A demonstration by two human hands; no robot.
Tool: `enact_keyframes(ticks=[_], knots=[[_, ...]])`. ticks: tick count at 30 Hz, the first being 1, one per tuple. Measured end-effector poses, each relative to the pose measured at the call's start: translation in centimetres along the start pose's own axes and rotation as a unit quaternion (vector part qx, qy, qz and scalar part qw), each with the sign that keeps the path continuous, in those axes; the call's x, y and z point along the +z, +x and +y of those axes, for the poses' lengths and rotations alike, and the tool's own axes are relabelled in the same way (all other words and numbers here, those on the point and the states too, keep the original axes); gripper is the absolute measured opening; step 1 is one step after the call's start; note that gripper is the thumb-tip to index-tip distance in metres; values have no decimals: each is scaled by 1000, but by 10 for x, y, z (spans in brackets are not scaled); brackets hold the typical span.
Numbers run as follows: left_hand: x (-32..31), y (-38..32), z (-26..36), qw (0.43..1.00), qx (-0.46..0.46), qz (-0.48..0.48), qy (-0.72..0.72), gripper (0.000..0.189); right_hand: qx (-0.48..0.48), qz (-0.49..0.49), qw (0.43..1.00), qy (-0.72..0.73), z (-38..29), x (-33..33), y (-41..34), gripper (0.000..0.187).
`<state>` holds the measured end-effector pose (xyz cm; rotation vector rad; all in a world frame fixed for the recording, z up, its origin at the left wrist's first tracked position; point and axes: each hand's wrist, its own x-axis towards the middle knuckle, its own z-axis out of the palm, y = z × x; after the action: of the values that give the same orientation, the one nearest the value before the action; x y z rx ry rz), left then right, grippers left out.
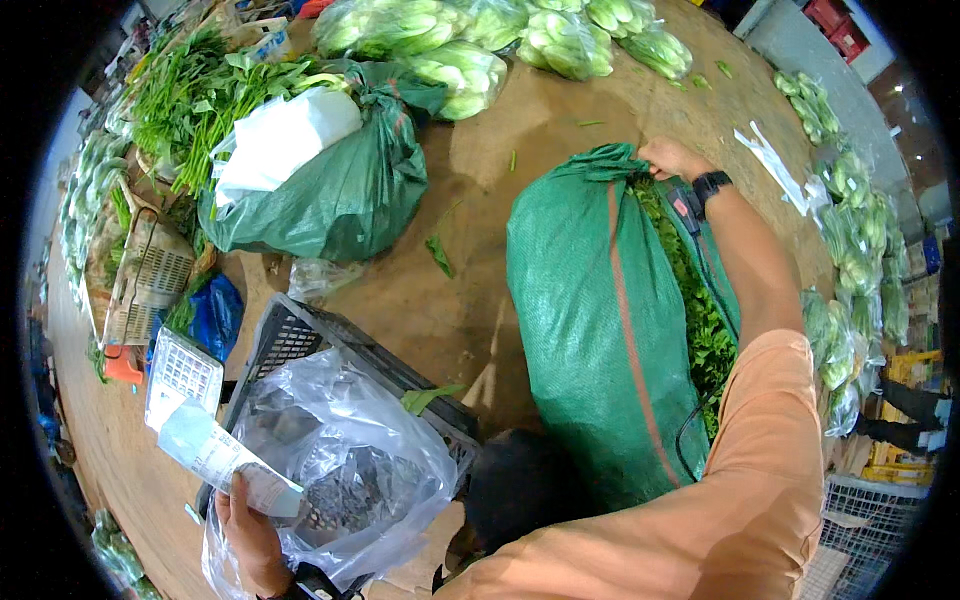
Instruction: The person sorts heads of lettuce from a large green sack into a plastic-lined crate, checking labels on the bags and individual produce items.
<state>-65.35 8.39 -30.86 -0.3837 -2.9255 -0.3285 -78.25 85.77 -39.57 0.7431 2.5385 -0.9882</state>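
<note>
My left hand [247,529] holds a strip of printed paper labels [217,454] between thumb and fingers, above a black plastic crate [289,334] lined with a clear plastic bag [360,450]. A white keypad device [186,371] stands just behind the strip's far end. At the right, my right hand [671,159] grips the gathered top of a large green woven sack [592,315]. Leafy greens [709,330] show through the gap along the sack's right side. A small corded device [684,210] is close to my right wrist.
Another green sack [330,195] lies back left with white plastic bags [285,142] on it. Bagged leafy vegetables [566,41] line the back, more [855,225] the right. A beige basket [150,262] stands left among loose greens. A wire crate [870,532] is at lower right.
</note>
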Motion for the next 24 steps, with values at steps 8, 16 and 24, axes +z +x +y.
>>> enact_keyframes(ticks=[8, 16, 24], knots=[[6, 10, 2, 737, -358, 56, -570, 32, -61, 235, 940, 240, 21, 7, -16, 29], [1, 4, 6, 1000, 16, -12, 6, 33, -46, 168, 984, 19, 24, 24, 26, 44], [-4, 13, 18, 870, -283, 38, -401, 26, -40, 201, 892, 404, -17, 30, -13, 43]])
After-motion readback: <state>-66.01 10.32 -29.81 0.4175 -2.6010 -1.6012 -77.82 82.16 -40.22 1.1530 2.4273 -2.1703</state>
